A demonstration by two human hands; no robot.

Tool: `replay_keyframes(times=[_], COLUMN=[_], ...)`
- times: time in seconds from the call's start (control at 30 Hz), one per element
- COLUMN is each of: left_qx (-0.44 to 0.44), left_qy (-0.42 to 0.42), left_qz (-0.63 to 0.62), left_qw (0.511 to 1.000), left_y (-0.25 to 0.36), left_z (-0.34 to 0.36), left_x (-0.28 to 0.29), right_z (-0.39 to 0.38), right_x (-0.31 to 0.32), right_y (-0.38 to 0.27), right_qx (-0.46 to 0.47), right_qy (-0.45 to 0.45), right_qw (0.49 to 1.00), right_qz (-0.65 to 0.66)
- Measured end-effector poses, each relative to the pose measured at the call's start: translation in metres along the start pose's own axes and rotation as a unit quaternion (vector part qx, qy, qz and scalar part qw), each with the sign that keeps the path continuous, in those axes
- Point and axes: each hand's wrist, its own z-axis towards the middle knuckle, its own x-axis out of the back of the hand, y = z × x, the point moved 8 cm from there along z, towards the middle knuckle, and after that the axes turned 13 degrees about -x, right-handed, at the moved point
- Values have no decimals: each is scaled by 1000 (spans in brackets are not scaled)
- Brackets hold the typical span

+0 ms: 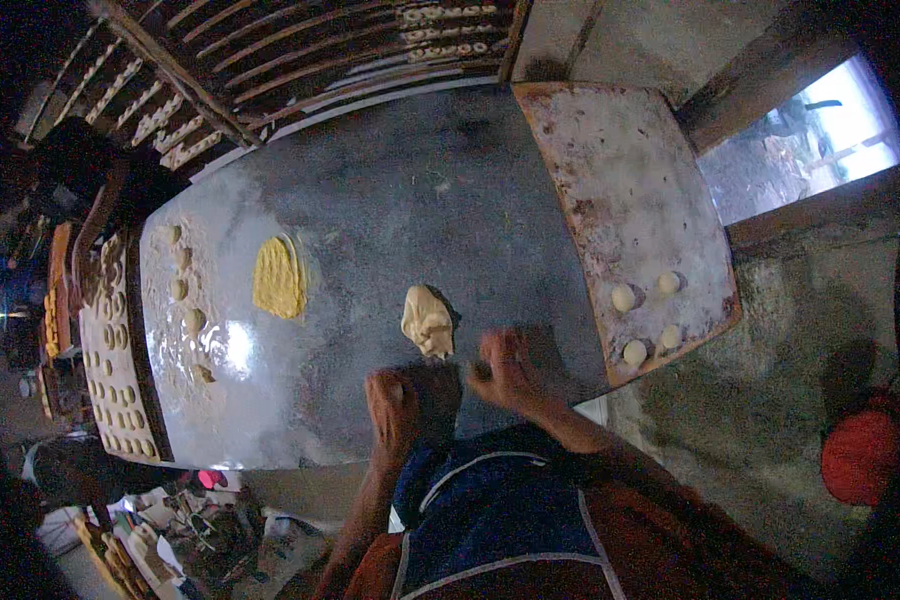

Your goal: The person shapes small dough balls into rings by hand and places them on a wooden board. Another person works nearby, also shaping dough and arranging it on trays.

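A folded, uneven lump of pale dough (428, 318) lies on the grey worktop just beyond my hands. My left hand (392, 402) is closed near the front edge, its fingers curled in; a small pale spot shows at it, too dim to name. To the right of the dough, my right hand (510, 368) is also curled, thumb toward the left. Shadow hides whatever its fingers may hold. Neither hand visibly touches the lump. Farther left, a flattened yellow slab (279, 277), soft-looking and with a dented surface, rests on the worktop.
The grey worktop (390, 180) spreads before me. On its right, a worn pale board (610, 170) carries several round dough balls (635, 351). Small dough pieces (194, 319) sit in flour at left, beside a tray of shaped pieces (150, 440). A red round object (860, 455) stands far right.
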Motion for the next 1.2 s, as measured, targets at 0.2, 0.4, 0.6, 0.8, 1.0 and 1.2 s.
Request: replay_keyframes(times=[0.2, 0.4, 0.6, 0.8, 1.0, 1.2], left_qx=[23, -77, 200, 197, 31, 24], left_qy=[-121, -111, 2, 2, -104, -77], left_qz=[105, 38, -477, -485, -407, -78], left_qw=[987, 990, 856, 852, 907, 994], left_y=[-44, -12, 56, 80, 51, 24], left_z=[-2, -8, 32, 37, 14, 15], left_x=[27, 57, 43, 36, 40, 59], right_z=[1, -10, 9, 1, -18, 23], right_x=[7, 34, 16, 14, 5, -18], right_y=[59, 26, -96, -104, -117, -87], right_qx=[29, 2, -31, -68, -39, 155], right_qy=[35, 91, -114, -136, -477, -51], right_qw=[993, 992, 970, 960, 742, 983], right_qz=[-108, -84, 210, 233, 470, -81])
